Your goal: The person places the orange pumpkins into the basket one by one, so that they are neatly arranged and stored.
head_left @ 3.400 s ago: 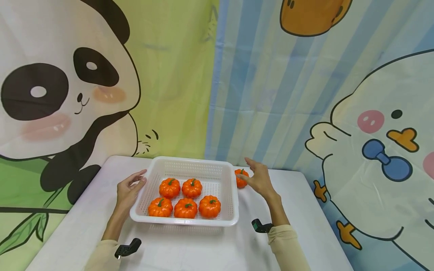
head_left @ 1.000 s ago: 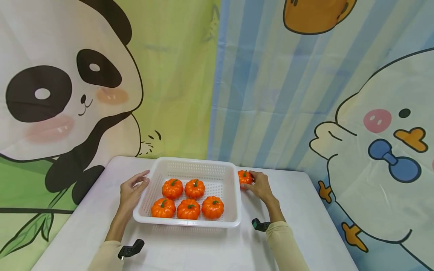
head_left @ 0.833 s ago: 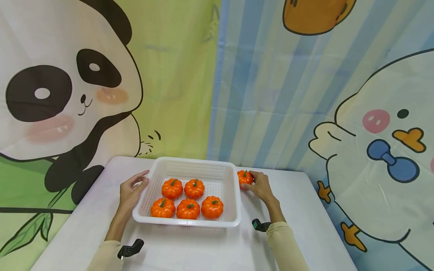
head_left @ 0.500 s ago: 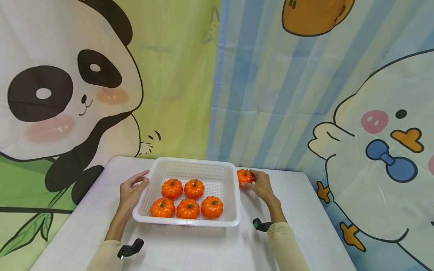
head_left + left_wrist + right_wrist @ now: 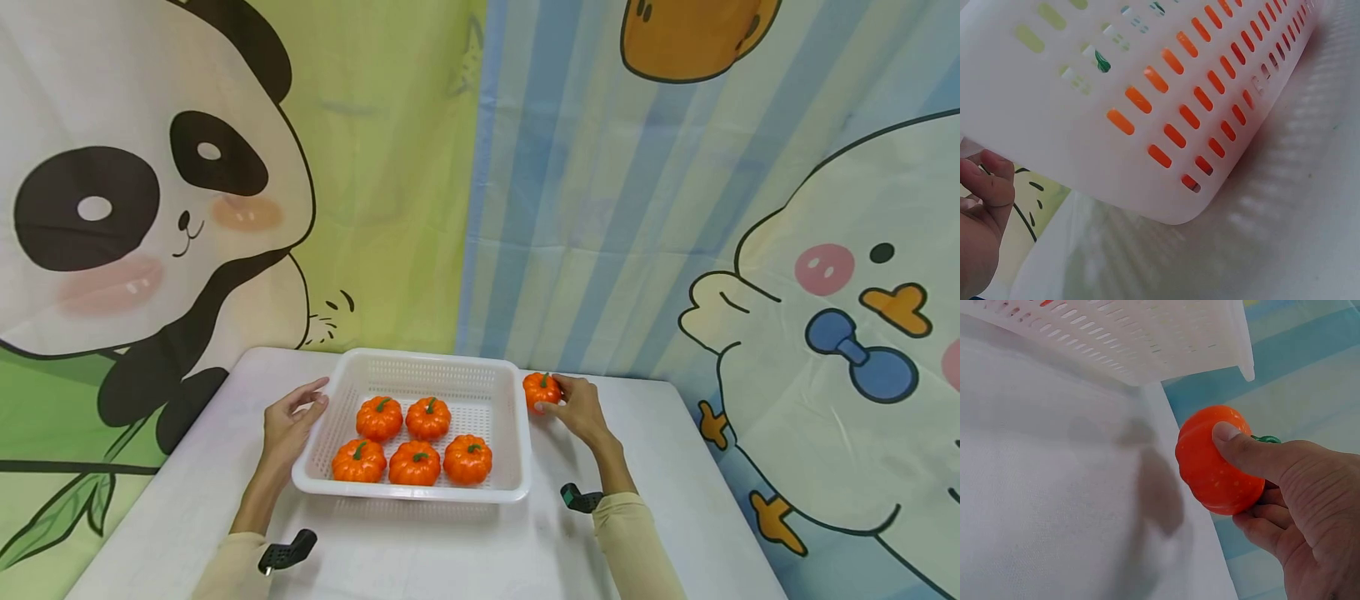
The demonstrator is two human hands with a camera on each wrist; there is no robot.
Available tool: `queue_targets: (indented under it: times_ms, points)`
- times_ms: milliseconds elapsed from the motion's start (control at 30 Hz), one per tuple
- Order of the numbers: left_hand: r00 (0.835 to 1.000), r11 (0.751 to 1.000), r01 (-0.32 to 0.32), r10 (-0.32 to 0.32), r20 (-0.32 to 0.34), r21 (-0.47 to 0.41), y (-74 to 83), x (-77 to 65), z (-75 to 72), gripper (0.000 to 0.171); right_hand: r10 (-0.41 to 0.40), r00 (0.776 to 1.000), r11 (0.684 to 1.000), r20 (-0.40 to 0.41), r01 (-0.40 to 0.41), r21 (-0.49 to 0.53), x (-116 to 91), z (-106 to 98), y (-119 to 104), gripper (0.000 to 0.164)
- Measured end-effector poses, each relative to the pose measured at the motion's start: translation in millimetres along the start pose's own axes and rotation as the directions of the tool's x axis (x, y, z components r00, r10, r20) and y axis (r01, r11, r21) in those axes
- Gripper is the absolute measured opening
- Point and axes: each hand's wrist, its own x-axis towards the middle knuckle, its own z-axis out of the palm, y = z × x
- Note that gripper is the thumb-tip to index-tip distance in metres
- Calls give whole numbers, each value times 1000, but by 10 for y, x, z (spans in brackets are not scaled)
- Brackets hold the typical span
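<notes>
My right hand [image 5: 581, 408] holds a small orange pumpkin [image 5: 1213, 465] with a green stem, just right of the white plastic basket [image 5: 412, 492]. The right wrist view shows the thumb across its face and fingers behind; its shadow lies apart from it on the tablecloth. Several similar pumpkins [image 5: 415, 463] sit in the basket in two rows, with bare slotted floor at its right back. At the basket's left side, my left hand [image 5: 288, 425] rests its fingertips by the rim. The left wrist view catches only part of that hand, its fingers lightly bent beside the basket wall.
A white-covered table [image 5: 420, 550] carries the basket, its back edge close to a hanging cloth [image 5: 390, 250] printed with a panda and a chick. Black wrist cameras [image 5: 288, 552] are worn on both forearms.
The right hand, spread beside the pumpkin a few seconds ago, has closed its thumb and fingers on it, and the pumpkin has risen slightly. Left hand and basket stay put.
</notes>
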Motion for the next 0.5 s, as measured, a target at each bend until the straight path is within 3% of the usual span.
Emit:
queue_targets:
  times_ms: [500]
  points:
    - [1000, 1000, 12, -12, 9, 20, 25, -26, 3, 46, -35, 999, 999, -18, 35, 5, 8, -60, -57, 59]
